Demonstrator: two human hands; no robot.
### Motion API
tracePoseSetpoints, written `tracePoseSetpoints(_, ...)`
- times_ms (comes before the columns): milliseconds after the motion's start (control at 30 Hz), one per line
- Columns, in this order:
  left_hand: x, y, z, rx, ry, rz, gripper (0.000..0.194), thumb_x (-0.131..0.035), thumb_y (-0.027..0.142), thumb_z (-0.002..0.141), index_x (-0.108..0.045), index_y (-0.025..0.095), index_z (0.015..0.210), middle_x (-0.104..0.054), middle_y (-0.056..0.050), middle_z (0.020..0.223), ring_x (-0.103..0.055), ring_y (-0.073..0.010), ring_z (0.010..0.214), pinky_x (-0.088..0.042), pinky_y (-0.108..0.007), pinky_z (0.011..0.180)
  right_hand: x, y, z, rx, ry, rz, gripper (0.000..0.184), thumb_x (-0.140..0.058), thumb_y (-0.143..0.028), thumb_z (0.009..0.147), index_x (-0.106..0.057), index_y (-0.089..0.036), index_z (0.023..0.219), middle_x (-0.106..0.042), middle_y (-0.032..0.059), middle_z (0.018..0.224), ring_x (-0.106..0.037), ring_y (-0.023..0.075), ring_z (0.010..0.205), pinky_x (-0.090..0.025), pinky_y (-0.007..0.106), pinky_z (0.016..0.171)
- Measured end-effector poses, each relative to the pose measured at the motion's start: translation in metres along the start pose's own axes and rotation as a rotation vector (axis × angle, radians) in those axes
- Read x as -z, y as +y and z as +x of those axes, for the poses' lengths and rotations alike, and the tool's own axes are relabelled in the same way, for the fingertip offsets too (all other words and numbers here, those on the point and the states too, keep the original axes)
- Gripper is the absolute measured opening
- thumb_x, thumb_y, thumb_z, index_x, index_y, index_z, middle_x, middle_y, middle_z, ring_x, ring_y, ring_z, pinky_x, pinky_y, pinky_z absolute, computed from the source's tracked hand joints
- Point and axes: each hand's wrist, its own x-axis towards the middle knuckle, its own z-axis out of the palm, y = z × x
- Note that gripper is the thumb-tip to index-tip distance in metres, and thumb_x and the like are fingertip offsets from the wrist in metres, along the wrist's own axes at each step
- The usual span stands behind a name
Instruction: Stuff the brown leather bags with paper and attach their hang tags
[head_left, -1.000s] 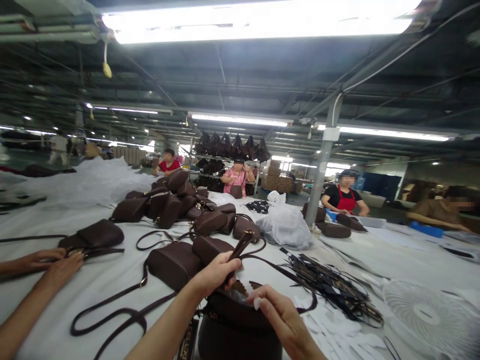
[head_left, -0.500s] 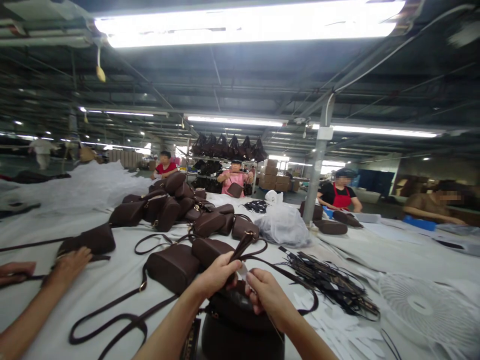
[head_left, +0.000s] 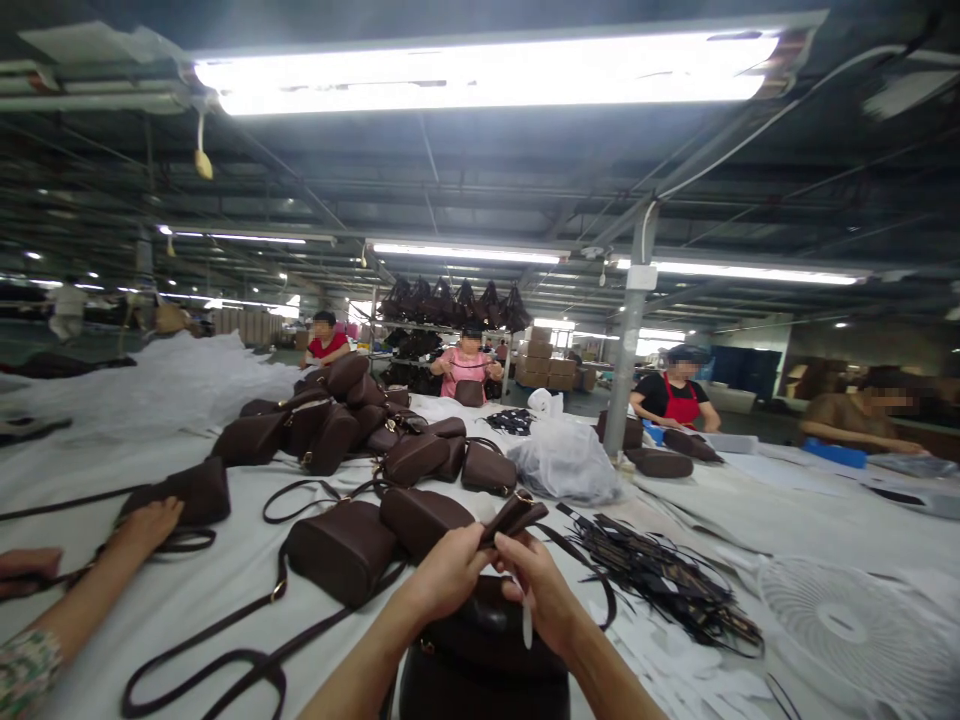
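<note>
Directly before me stands a dark brown handbag (head_left: pixel 484 665). Its folded brown strap (head_left: pixel 514 515) rises above it, and my left hand (head_left: pixel 450 568) is closed around the gathered part. Close against it, my right hand (head_left: pixel 541 585) is closed too, with its thumb at the strap. A narrow white strip (head_left: pixel 527 622) hangs down from the right fingers. Just behind my hands lie more brown bags, one a boxy bag (head_left: pixel 341 550) whose long strap loops over the table toward me.
A heap of brown bags (head_left: pixel 330 420) fills the table's middle. To the right are black tags (head_left: pixel 660 575), white paper strips (head_left: pixel 675 650), a white fan (head_left: pixel 855 620) and a metal post (head_left: pixel 628 360). At left, a co-worker's hand (head_left: pixel 154 525) rests on a bag; others work beyond.
The white piece that was between my two hands now dangles below my right hand. My right hand has come up to the strap beside my left hand.
</note>
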Motion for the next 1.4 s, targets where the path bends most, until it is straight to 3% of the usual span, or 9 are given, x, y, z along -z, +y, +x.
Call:
tracePoseSetpoints(367,-0.015,-0.007,0.015,0.070,0.271,-0.242,0.031,-0.038,0.039,0.090,-0.054,0.016,0.077,-0.056,-0.001,0.070,-0.050,-0.0148,0.066,-0.038,-0.025,0.063,-0.011,0.001,0.013,-0.051,0.105,0.137,0.049,-0.085,-0.045,0.051,-0.055,-0.015,0.077,-0.046,-0.0057,0.060,-0.035,0.0038,0.047,-0.020,0.013,0.037)
tracePoseSetpoints(533,-0.014,-0.013,0.025,0.068,0.384,-0.266,0.030,-0.043,0.037,0.083,-0.058,0.015,0.069,-0.055,0.000,0.064,-0.050,-0.0154,0.066,-0.039,-0.025,0.063,0.004,-0.004,0.001,-0.040,-0.057,-0.310,0.034,-0.067,-0.044,0.071,-0.056,-0.015,0.082,-0.056,-0.0019,0.062,-0.050,0.0079,0.045,-0.032,0.015,0.033)
tracePoseSetpoints(667,-0.016,-0.016,0.028,0.076,0.333,-0.326,0.030,-0.044,0.037,0.082,-0.058,0.015,0.068,-0.050,0.002,0.058,-0.048,-0.0142,0.063,-0.037,-0.024,0.061,0.018,-0.015,-0.014,0.160,0.013,-0.682,0.032,-0.055,-0.040,0.079,-0.056,-0.018,0.102,-0.059,-0.0029,0.061,-0.058,0.0137,0.043,-0.040,0.020,0.032)
tracePoseSetpoints(800,-0.021,-0.019,0.030,0.083,0.301,-0.302,0.027,-0.048,0.036,0.078,-0.054,0.016,0.061,-0.051,0.002,0.059,-0.048,-0.0131,0.061,-0.036,-0.024,0.060,0.023,-0.025,-0.022,0.267,-0.144,-0.594,0.028,-0.064,-0.039,0.077,-0.062,-0.019,0.097,-0.066,0.0018,0.074,-0.067,0.0193,0.068,-0.052,0.025,0.051)
tracePoseSetpoints(967,-0.021,-0.017,0.027,0.057,0.316,-0.331,0.028,-0.048,0.033,0.078,-0.055,0.015,0.059,-0.053,0.001,0.057,-0.049,-0.0136,0.060,-0.037,-0.024,0.061,0.032,-0.032,-0.020,0.074,-0.460,-0.246,0.072,-0.086,-0.036,0.056,-0.057,-0.024,0.120,-0.061,0.0090,0.124,-0.056,0.0259,0.118,-0.050,0.036,0.091)
tracePoseSetpoints(1067,-0.023,-0.013,0.024,-0.016,0.292,-0.318,0.025,-0.049,0.030,0.080,-0.062,0.014,0.067,-0.059,0.000,0.064,-0.052,-0.0145,0.066,-0.040,-0.024,0.066,0.033,-0.036,-0.015,0.089,-0.283,-0.370,0.044,-0.074,-0.053,0.069,-0.065,-0.018,0.096,-0.069,0.0073,0.094,-0.067,0.0207,0.086,-0.053,0.025,0.060)
tracePoseSetpoints(1167,-0.028,-0.010,0.022,-0.054,0.327,-0.308,0.020,-0.049,0.028,0.083,-0.063,0.014,0.079,-0.063,0.000,0.071,-0.055,-0.0145,0.070,-0.041,-0.023,0.067,0.030,-0.038,-0.010,0.108,-0.133,-0.441,0.044,-0.065,-0.059,0.073,-0.059,-0.015,0.073,-0.059,-0.0017,0.058,-0.043,0.0048,0.038,-0.026,0.016,0.033)
tracePoseSetpoints(1233,-0.032,-0.008,0.020,-0.064,0.344,-0.288,0.018,-0.050,0.028,0.084,-0.062,0.015,0.088,-0.064,0.000,0.073,-0.057,-0.0143,0.070,-0.042,-0.022,0.066,0.028,-0.037,-0.006,0.057,-0.127,-0.376,0.043,-0.065,-0.057,0.071,-0.058,-0.015,0.074,-0.056,-0.0033,0.056,-0.033,0.0017,0.034,-0.019,0.015,0.032)
tracePoseSetpoints(1400,-0.035,-0.004,0.013,-0.077,0.332,-0.155,0.024,-0.048,0.023,0.086,-0.056,0.018,0.107,-0.066,0.001,0.074,-0.061,-0.0145,0.070,-0.042,-0.021,0.067,0.029,-0.030,0.000,-0.072,-0.089,-0.444,0.037,-0.066,-0.051,0.067,-0.057,-0.015,0.069,-0.061,0.0017,0.063,-0.051,0.0069,0.044,-0.028,0.014,0.033)
